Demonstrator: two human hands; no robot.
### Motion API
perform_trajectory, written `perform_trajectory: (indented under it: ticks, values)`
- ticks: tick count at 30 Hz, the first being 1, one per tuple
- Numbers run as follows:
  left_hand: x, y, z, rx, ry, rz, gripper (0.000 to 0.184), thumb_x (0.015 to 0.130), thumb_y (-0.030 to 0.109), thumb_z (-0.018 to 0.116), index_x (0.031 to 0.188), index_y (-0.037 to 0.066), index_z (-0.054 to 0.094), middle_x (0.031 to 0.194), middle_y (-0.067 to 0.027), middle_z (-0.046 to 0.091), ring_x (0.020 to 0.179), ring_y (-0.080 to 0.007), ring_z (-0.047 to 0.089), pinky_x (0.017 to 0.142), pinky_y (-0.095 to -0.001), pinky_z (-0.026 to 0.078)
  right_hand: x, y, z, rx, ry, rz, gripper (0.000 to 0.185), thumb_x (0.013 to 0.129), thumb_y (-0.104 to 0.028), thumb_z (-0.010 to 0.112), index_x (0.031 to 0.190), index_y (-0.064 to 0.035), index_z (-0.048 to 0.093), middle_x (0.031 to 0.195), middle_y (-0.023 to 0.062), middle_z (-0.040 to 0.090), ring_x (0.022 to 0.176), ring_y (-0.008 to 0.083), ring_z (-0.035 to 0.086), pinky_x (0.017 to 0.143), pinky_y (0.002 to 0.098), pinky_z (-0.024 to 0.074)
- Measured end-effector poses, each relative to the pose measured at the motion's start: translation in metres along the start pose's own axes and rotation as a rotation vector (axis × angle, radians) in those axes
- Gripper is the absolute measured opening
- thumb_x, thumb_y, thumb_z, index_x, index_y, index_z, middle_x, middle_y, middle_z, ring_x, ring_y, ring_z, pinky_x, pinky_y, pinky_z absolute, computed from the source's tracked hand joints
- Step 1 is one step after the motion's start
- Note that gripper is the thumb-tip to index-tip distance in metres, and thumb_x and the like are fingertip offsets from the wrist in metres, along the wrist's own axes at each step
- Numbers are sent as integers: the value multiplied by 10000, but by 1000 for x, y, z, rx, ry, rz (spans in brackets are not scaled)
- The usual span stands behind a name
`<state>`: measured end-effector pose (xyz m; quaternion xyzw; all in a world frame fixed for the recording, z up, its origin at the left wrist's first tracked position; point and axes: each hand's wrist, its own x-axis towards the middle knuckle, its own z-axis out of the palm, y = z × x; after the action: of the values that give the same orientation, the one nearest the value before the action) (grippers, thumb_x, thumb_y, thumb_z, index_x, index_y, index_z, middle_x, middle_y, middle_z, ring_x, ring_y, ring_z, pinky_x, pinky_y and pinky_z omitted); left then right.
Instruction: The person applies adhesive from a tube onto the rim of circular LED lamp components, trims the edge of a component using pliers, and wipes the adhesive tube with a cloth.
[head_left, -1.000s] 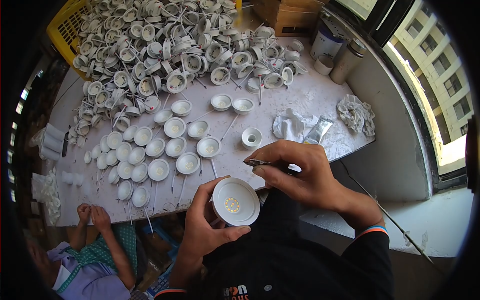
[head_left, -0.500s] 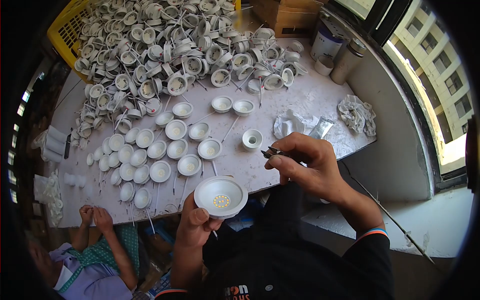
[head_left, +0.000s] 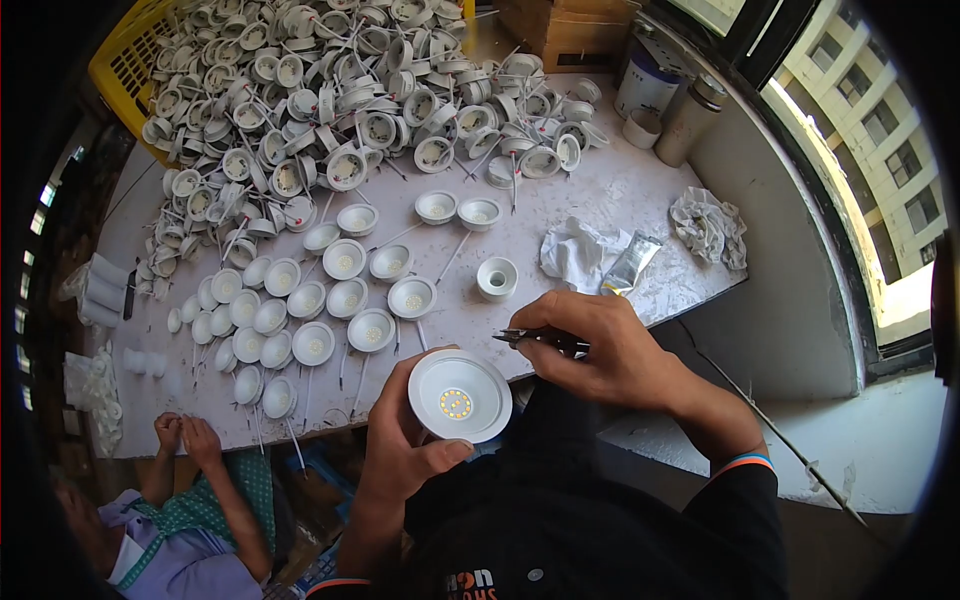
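Note:
A white round lamp cup (head_left: pixel 480 385) with a ring of yellow LEDs faces up, tilted, in my left hand (head_left: pixel 398 455), whose fingers wrap its left side and thumb presses the lower rim. My right hand (head_left: pixel 600 350) pinches a small dark metal tool (head_left: pixel 545 341), its tip pointing left just above the cup's upper right rim, apart from it. Beyond the hands, a small white ring-shaped part (head_left: pixel 497 279) stands on the table. Several similar lamp cups (head_left: pixel 372 329) lie face up to the left of it.
A big heap of white lamp housings (head_left: pixel 350 90) covers the table's back, beside a yellow crate (head_left: pixel 125 75). Crumpled paper (head_left: pixel 575 255), a foil packet (head_left: pixel 632 262), a rag (head_left: pixel 708 228) and a metal flask (head_left: pixel 690 122) are at the right. Another person's hands (head_left: pixel 190 437) rest at the lower left.
Since half a second ago, the lamp cup in my left hand has moved right and slightly up. My right hand has shifted left and down, bringing the tool closer to the cup.

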<state>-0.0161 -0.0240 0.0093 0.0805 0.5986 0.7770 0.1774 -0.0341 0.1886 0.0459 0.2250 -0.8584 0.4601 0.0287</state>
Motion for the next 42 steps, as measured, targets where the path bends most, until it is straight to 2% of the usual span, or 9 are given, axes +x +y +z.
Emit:
perform_trajectory:
  ticks: [2, 6, 9, 15, 23, 30, 34, 37, 42]
  values:
    - [-2, 0, 0, -29, -14, -15, 966, 489, 508, 765, 1153, -82, 384, 1075, -155, 502, 994, -196, 525, 849, -317, 422, 0, -1, 0, -13, -45, 43, 178, 759, -76, 596, 915, 5, 569, 754, 100, 610, 659, 180, 609, 586, 277, 471]
    - [1, -1, -1, -27, -88, 173, 987, 478, 481, 778, 1171, -90, 368, 1142, -192, 464, 1016, -226, 516, 871, -325, 409, 0, 3, 8, 86, -15, 61, 170, 760, -101, 577, 901, -8, 558, 722, 134, 605, 638, 250, 609, 562, 318, 468]
    - [1, -3, -4, -76, -303, 123, 891, 497, 268, 791, 1199, -94, 379, 1301, -237, 276, 1198, -271, 346, 963, -371, 316, 0, -2, 10, 202, -119, 233, 174, 793, -108, 583, 923, 6, 566, 759, 82, 620, 685, 136, 605, 613, 263, 473]
    - [-1, -7, -7, -107, -260, 120, 912, 494, 321, 803, 1187, -100, 387, 1278, -226, 318, 1172, -270, 377, 958, -369, 322, -1, -5, 11, 284, -204, 269, 178, 818, -140, 577, 926, 1, 566, 762, 51, 611, 684, 103, 583, 614, 235, 461]
    - [-5, -2, -16, -22, 13, 249, 1006, 492, 565, 732, 1141, -135, 416, 1181, -228, 429, 1104, -272, 446, 924, -377, 356, -9, -4, 7, 897, -212, 399, 155, 851, -152, 539, 910, -9, 548, 765, 33, 611, 545, 54, 517, 474, 176, 407]
    - [-7, -1, -11, -25, 41, 106, 968, 517, 447, 779, 1187, -114, 362, 1172, -187, 447, 1066, -223, 482, 893, -335, 394, -7, -3, 11, 838, -154, 430, 167, 837, -168, 565, 906, -16, 569, 755, 53, 619, 555, 72, 545, 474, 183, 414]
    - [-6, 2, -7, -37, 10, 128, 930, 539, 298, 804, 1222, -98, 312, 1160, -167, 457, 1065, -214, 483, 899, -329, 398, -2, -11, 7, 482, -85, 357, 181, 822, -139, 577, 926, 9, 575, 809, 65, 610, 567, 88, 554, 507, 203, 434]
    - [-5, 4, -4, -70, -39, 131, 851, 572, 140, 773, 1237, -79, 289, 1142, -164, 463, 1057, -210, 489, 909, -334, 403, 1, -16, 8, 125, -3, 20, 148, 756, -70, 622, 887, -16, 579, 883, 78, 608, 700, 136, 600, 561, 246, 473]
    - [-7, 6, -2, -51, -50, 118, 853, 572, 126, 771, 1242, -77, 284, 1151, -165, 454, 1066, -210, 481, 907, -332, 406, 8, -25, 7, -6, -69, 14, 136, 737, -62, 631, 848, -24, 562, 905, 83, 606, 756, 182, 609, 597, 265, 502]
